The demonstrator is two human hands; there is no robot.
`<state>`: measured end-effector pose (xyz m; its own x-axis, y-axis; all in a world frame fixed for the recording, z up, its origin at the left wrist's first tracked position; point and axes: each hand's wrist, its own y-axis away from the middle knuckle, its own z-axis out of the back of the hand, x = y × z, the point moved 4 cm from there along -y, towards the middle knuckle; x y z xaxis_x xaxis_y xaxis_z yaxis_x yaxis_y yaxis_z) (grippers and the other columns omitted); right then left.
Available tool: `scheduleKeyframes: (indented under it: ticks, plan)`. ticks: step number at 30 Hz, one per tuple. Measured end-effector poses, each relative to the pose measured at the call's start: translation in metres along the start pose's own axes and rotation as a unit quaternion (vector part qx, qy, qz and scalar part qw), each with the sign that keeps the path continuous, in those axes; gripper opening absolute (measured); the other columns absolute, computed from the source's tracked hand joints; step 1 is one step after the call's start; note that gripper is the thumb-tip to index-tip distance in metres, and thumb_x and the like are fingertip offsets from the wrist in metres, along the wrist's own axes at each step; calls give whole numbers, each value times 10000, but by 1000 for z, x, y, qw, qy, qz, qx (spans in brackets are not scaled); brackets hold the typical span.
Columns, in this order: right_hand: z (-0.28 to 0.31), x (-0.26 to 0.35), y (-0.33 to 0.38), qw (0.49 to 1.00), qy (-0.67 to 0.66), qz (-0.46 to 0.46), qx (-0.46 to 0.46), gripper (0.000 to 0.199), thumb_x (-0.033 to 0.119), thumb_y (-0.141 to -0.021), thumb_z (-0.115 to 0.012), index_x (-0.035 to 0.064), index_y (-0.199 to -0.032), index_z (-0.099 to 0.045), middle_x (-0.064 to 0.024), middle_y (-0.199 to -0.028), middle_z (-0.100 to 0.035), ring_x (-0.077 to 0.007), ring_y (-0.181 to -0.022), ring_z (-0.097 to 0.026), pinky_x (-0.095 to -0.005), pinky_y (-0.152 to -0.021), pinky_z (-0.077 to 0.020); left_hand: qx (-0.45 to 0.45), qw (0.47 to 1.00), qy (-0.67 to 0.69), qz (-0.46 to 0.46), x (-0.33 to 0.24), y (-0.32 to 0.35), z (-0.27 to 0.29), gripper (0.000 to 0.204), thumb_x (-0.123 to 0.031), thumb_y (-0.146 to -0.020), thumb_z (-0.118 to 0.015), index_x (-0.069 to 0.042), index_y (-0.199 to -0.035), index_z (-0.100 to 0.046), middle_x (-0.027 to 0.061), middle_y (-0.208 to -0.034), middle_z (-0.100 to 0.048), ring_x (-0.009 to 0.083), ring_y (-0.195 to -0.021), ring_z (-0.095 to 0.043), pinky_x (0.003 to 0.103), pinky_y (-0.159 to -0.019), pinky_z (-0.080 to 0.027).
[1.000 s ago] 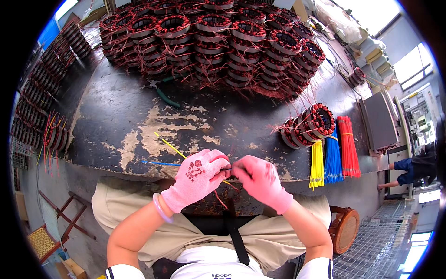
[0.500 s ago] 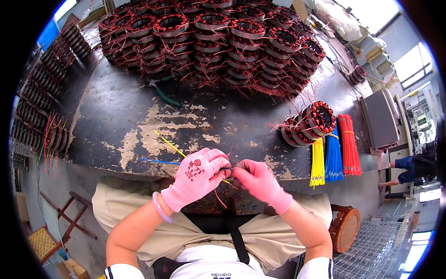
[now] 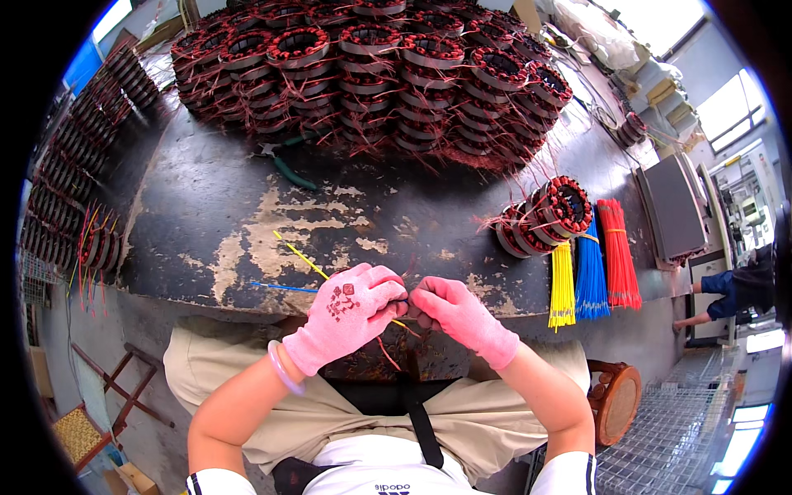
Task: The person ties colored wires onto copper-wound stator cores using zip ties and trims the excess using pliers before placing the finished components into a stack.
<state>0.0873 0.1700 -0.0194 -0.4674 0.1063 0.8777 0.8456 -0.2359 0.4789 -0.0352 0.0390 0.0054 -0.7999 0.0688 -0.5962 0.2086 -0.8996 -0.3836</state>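
Both hands wear pink gloves and meet above the near edge of the dark workbench. My left hand (image 3: pixel 351 309) is closed, thumb against fingers, on thin wires. A yellow wire (image 3: pixel 299 254) runs beneath it and comes out by the thumb; a blue wire (image 3: pixel 285 287) reaches out on its left side. A reddish wire (image 3: pixel 388 353) hangs below the fingers. Close beside it, my right hand (image 3: pixel 455 312) is pinched, fingers curled; whatever is in that pinch is hidden. The spot where the wires meet is covered by the gloves.
Stacked wound stator cores (image 3: pixel 371 82) fill the bench's far side, with green-handled pliers (image 3: pixel 293 172) before them. At right lie more stators (image 3: pixel 549 214) and bundles of yellow (image 3: pixel 562 285), blue (image 3: pixel 591 276) and red wires (image 3: pixel 619 256). A wooden stool (image 3: pixel 617 403) stands at my right.
My right hand, blurred earlier, now shows sharply with its fingers curled tighter beside the left. The left hand keeps its grip in nearly the same place. The view has shifted slightly.
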Motion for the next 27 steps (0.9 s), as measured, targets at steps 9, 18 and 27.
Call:
scheduleKeyframes:
  ticks: [9, 18, 27]
  plan:
    - [16, -4, 55, 849, 475, 159, -167, 302, 282, -879, -745, 53, -709, -644, -122, -662, -597, -271, -612, -628, -400, -581, -481, -5, 1000, -5, -2, 1, 4, 4, 145, -58, -757, -715, -109, -885, -670, 16, -929, -669, 252, -789, -624, 377, -703, -527]
    - [-19, 17, 27, 666, 577, 406, -242, 304, 228, -813, -715, 114, -1083, -638, -26, -980, -647, -218, -819, -640, -355, -709, -527, 2, 1000, -6, 2, 1, 4, 6, 158, -68, -756, -716, -104, -906, -682, 24, -953, -675, 264, -813, -632, 379, -714, -535]
    - [-4, -1, 16, 971, 211, 92, -66, 160, 210, -977, -633, 66, -1041, -655, 3, -840, -643, -89, -737, -590, -273, -661, -483, 6, 1000, -4, -1, 1, 4, 5, 162, -76, -754, -728, -110, -906, -685, 15, -969, -681, 258, -817, -631, 375, -715, -536]
